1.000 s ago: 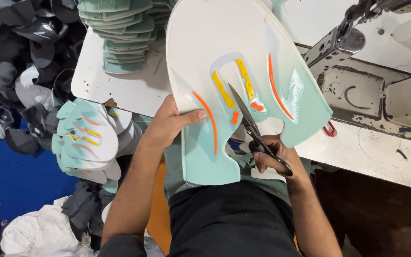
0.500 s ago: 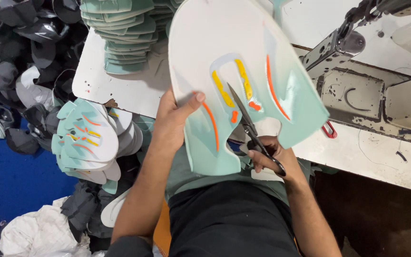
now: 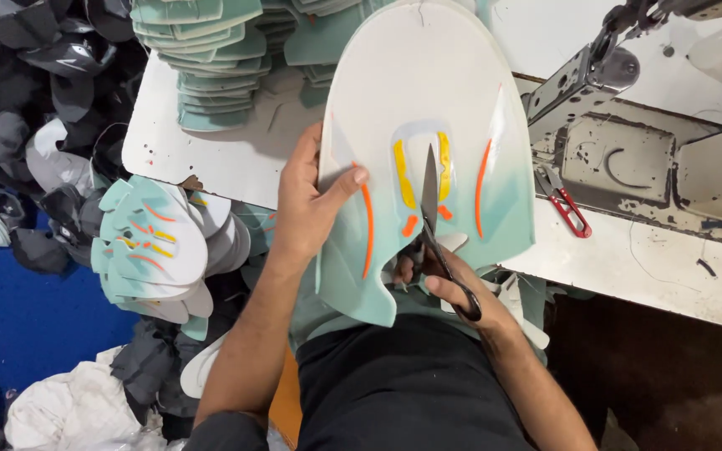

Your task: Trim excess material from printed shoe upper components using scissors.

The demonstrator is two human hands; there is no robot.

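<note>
My left hand (image 3: 307, 205) grips the left edge of a large white and mint-green shoe upper piece (image 3: 428, 92) with orange and yellow stripes, thumb on its face. It is held up over the edge of the white work table (image 3: 236, 159). My right hand (image 3: 453, 288) holds black scissors (image 3: 432, 213) by the handles. The blades point up along the middle slot of the piece, between the yellow stripes.
Stacks of mint-green pieces (image 3: 211, 58) stand on the table at the back. A sewing machine (image 3: 628, 125) with red thread snips (image 3: 570, 209) is at the right. A pile of finished pieces (image 3: 156, 246) and dark grey uppers (image 3: 35, 92) lie at the left.
The piece has turned more upright and shifted right. The scissors have swung from a slant to nearly vertical, blades now in the middle slot. My left hand has moved its grip along the left edge.
</note>
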